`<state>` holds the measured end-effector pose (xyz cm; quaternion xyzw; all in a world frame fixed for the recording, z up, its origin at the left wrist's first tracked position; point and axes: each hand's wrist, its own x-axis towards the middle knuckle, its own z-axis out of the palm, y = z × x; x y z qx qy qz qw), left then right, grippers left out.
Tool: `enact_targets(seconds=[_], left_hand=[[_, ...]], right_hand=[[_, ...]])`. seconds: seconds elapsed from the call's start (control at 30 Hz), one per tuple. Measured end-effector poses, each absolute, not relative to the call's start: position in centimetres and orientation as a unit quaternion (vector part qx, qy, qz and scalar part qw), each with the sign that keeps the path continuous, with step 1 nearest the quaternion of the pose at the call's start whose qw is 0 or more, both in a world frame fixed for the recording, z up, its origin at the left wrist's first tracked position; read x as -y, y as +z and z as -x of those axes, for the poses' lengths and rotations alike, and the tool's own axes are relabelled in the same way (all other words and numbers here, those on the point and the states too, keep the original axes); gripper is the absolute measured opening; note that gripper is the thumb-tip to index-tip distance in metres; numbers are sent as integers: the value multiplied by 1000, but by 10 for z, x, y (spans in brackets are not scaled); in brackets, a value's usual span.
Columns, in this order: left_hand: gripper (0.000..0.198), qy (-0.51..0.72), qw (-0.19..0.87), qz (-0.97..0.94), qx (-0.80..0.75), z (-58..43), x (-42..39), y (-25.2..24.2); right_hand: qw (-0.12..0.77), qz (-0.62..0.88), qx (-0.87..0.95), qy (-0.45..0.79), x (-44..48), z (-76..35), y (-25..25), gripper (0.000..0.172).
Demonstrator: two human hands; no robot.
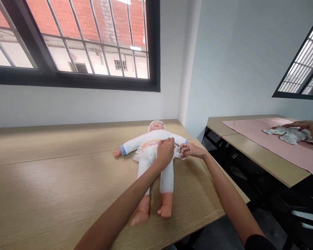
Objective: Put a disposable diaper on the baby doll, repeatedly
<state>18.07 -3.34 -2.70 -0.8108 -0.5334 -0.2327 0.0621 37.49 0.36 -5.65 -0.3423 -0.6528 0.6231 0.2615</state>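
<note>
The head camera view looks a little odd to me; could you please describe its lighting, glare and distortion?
In the head view, the side window glares white, the barred window is bright yet still legible, wide-angle distortion bends the wooden table and stretches the left forearm, and the baby doll stays sharp under soft light.

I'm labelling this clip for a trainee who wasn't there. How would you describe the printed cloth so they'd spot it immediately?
Start at the baby doll on the long wooden table, then look right to the separate wooden table. A pink mat covers it. The cloth is the crumpled white bundle with a small grey print on that mat, with a co-worker's hand reaching over it.
</note>
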Motion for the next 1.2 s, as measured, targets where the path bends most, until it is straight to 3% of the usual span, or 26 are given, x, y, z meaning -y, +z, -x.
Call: enact_targets(seconds=[0.23,0.4,0.7,0.97,1.1,1.2], left_hand=[[23,-276,86,808,513,-181,38,-20],[23,-223,122,870,423,-176,51,-13],[32,-132,135,911,367,-170,51,-29],[32,-118,292,868,383,-184,58,-38],[39,-112,275,873,386,-185,59,-39],[42,-113,255,880,384,-185,58,-39]], right_hand=[[264,334,650,629,-4,-374,-58,36],[291,336,657,609,-1,-374,-54,27],[319,343,614,635,2,-372,-50,33],[451,356,495,652,0,-355,-54,23],[510,379,459,621,-7,-353,-59,15],[545,394,437,598,-9,-353,-60,19]])
